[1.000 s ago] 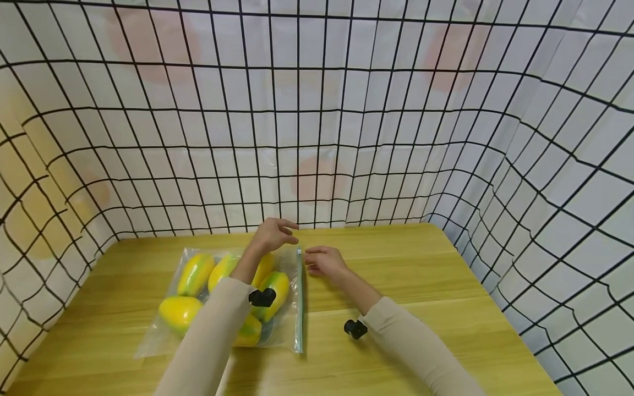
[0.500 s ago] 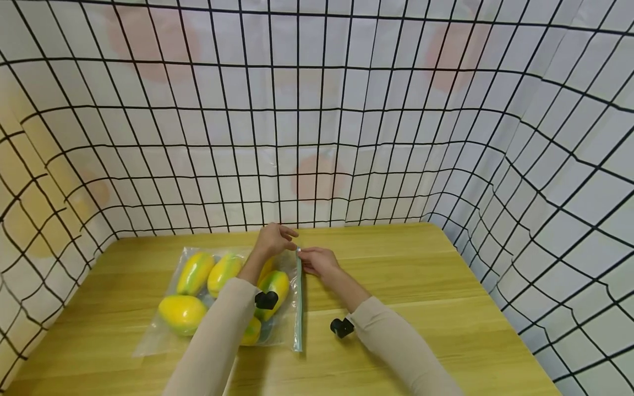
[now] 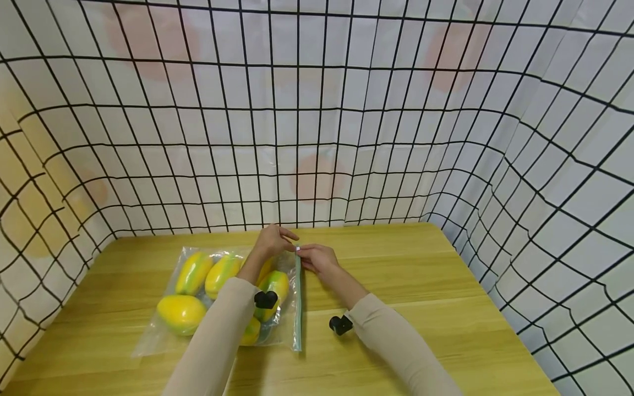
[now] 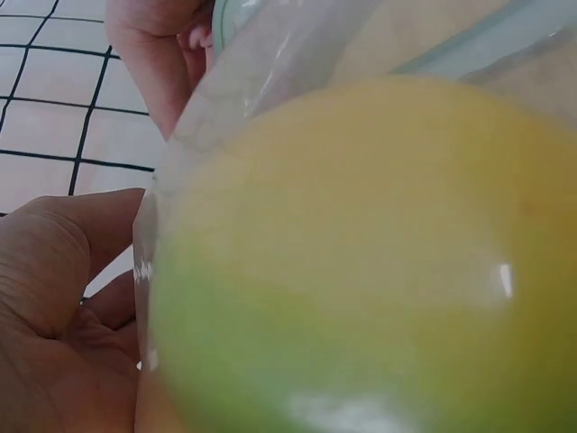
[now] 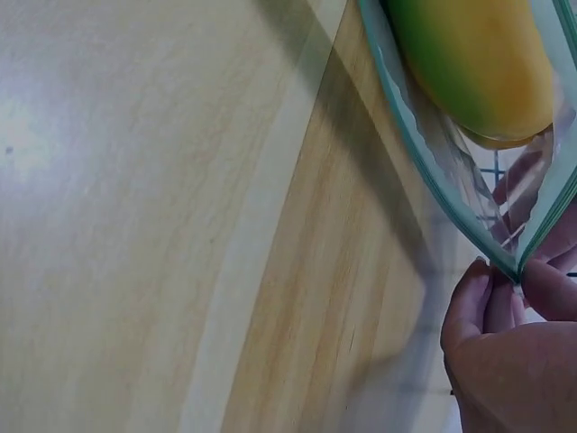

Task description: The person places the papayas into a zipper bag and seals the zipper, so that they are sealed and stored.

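Note:
A clear zip bag [image 3: 289, 330] with a greenish zip edge lies flat on the table, its zip edge facing right. Several yellow-green mangoes [image 3: 181, 314] are inside, one large mango [image 4: 361, 262] filling the left wrist view. My right hand [image 3: 319, 258] pinches the far end of the zip, by a small white piece. In the right wrist view, the zip edges [image 5: 433, 180] spread apart from the corner between my right thumb and fingers. My left hand [image 3: 272, 240] is at the bag's far edge, close to that corner; plastic and mango hide its fingertips, so its grip is unclear.
The wooden table [image 3: 421, 308] extends right of the bag. Black wire grid [image 3: 317, 126] encloses the back and both sides, with pale sheeting behind it. A small black device [image 3: 340, 325] sits at my right cuff, another black device [image 3: 266, 300] at the left.
My right hand has moved left to the zip's far end and now pinches it. My left hand has lowered slightly towards the same corner. The mangoes stay almost where they were.

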`<state>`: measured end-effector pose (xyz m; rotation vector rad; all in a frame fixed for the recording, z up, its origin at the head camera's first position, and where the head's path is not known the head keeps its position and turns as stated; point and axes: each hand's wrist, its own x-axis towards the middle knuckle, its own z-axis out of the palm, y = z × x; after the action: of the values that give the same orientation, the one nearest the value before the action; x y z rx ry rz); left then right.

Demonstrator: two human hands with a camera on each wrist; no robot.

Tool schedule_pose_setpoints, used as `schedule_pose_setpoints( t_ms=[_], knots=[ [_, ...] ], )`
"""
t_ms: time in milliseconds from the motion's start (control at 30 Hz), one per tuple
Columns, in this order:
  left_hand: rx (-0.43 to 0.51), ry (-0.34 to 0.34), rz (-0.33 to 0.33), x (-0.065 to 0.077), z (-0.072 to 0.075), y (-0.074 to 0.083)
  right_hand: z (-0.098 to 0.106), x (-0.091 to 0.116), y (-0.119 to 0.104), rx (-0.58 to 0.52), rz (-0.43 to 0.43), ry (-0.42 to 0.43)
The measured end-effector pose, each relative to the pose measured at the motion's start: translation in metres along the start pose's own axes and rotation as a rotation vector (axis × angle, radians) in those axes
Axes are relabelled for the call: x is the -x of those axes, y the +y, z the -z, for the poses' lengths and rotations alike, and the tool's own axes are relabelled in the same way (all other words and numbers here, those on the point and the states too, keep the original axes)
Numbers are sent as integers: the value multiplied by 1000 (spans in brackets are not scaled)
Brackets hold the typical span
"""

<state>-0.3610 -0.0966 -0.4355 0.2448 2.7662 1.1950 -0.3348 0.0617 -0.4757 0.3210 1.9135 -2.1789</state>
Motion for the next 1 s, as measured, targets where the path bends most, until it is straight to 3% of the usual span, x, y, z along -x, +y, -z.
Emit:
schedule_pose_setpoints(
  t_ms=[467,1000],
  knots=[
    [31,-11,27,0,1,-2,-1,5,-4,-6,38,0],
    [83,-3,23,-1,5,-4,-2,6,-7,69,60,8]
  ],
)
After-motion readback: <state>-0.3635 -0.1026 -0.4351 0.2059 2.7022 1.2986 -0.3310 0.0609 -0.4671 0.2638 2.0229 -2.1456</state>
